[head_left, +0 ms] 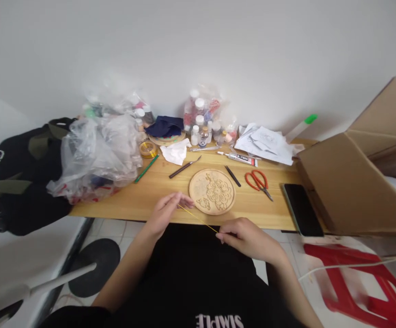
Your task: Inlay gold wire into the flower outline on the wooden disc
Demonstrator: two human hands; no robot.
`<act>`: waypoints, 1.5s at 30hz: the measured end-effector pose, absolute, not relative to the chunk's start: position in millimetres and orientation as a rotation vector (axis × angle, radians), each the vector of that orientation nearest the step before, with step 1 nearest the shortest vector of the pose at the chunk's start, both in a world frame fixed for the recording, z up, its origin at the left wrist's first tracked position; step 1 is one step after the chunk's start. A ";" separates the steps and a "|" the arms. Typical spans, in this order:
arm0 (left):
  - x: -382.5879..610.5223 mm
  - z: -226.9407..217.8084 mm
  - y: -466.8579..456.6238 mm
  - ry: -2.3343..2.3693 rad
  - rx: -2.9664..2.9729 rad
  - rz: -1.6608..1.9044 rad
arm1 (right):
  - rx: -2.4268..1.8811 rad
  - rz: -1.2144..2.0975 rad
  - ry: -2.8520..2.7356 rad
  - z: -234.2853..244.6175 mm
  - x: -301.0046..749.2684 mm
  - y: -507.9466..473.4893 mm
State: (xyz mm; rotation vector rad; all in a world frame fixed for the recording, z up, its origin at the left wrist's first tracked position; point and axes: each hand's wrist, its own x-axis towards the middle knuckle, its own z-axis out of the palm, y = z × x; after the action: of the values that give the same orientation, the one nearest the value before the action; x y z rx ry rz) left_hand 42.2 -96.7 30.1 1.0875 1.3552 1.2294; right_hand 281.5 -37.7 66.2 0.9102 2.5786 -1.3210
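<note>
A thin yellow wire or thread (200, 219) runs taut between my two hands, in front of the table's near edge. My left hand (169, 210) pinches one end between thumb and fingers, beside the round wooden plate. The other end is in the closed fingers of my right hand (242, 236), lower and further right. On the round wooden plate (232, 182) a flower pattern is outlined in gold-brown lines. Behind it lie black tweezers (232, 176) and a dark craft knife (184, 167). Orange-handled scissors or snips (257, 181) rest to its right.
Plastic bags (99, 146) and a black bag (23, 168) crowd the left. Bottles (203, 135), papers (264, 141), a B-7000 glue tube (241, 158) and a spool (148, 149) line the back. A phone (302, 209) and cardboard box (344, 182) stand right, above a red stool (341, 278).
</note>
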 end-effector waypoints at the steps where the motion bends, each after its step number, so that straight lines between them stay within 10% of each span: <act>1: 39.7 29.7 -98.6 1.382 1.083 1.241 | 0.937 -1.317 2.568 66.7 283.0 -37.7; 11: 62.6 49.2 -99.5 1.527 1.458 1.168 | 1.331 -1.103 2.636 70.0 278.8 -34.0; 27: 100.7 60.8 -132.1 1.415 1.812 1.375 | 1.460 -2.095 2.748 53.0 266.2 -82.6; 45: 85.8 43.7 -139.0 1.603 2.231 0.852 | 1.459 -1.539 2.901 63.2 274.0 -79.9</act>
State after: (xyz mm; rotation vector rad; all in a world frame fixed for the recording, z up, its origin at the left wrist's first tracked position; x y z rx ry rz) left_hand 85.8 -139.0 43.7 2.2312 1.6030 0.8518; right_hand 274.0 -79.9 63.2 1.4591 2.9010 -1.5389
